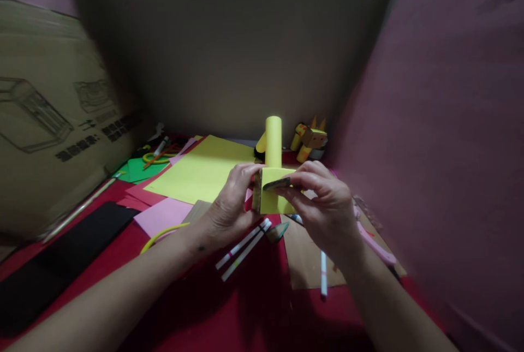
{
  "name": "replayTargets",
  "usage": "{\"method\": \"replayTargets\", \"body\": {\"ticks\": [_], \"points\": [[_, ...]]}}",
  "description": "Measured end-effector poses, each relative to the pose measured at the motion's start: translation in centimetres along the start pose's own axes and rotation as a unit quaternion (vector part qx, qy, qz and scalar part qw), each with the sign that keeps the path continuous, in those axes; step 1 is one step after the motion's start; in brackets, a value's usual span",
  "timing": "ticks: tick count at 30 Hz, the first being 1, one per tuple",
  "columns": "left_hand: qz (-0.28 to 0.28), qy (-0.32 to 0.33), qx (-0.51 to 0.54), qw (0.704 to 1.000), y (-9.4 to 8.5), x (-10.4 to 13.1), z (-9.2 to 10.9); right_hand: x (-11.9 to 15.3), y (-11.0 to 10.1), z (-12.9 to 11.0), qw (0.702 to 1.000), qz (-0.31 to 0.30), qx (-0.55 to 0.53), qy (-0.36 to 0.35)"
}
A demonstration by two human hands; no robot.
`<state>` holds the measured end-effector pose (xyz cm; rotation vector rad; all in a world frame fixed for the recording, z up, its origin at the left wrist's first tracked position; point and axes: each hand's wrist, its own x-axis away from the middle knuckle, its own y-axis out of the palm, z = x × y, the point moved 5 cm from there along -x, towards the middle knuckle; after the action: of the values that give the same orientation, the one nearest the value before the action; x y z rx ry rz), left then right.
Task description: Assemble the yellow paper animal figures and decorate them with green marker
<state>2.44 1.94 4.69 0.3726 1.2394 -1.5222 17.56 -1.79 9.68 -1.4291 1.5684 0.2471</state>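
Note:
A yellow-covered cardboard box point(274, 203) is held up in the middle, with a yellow paper tube point(273, 142) rising behind its top edge. My left hand point(235, 202) grips the box at its left side, where bare cardboard shows. Between the thumb and fingers of my right hand point(323, 202) is a small dark flat piece point(277, 184), held against the yellow front face. The fingers of my right hand hide the box's right part. Another slanted yellow piece point(261, 143) shows left of the tube.
Yellow sheet point(196, 169), pink paper point(164, 215) and green paper point(141, 170) lie left. White markers point(245, 248) lie on the red cloth point(229, 314) below my hands. A cardboard sheet point(307, 264) is at right; a yellow figure point(313, 138) stands behind.

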Motion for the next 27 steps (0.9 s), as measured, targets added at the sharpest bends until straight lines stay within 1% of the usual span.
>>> {"method": "replayTargets", "body": {"ticks": [13,20,27], "points": [[0.0,-0.004,-0.005,1.0,0.07,0.02,0.17,-0.19,0.03,-0.05,1.0,-0.016,0.024,0.001],[0.003,-0.015,-0.009,1.0,0.04,0.06,-0.02,-0.6,0.09,-0.38,0.999,-0.017,0.045,-0.019],[0.003,-0.004,0.002,1.0,0.08,-0.07,0.12,-0.55,-0.6,-0.24,0.999,-0.014,0.038,0.005]]}}
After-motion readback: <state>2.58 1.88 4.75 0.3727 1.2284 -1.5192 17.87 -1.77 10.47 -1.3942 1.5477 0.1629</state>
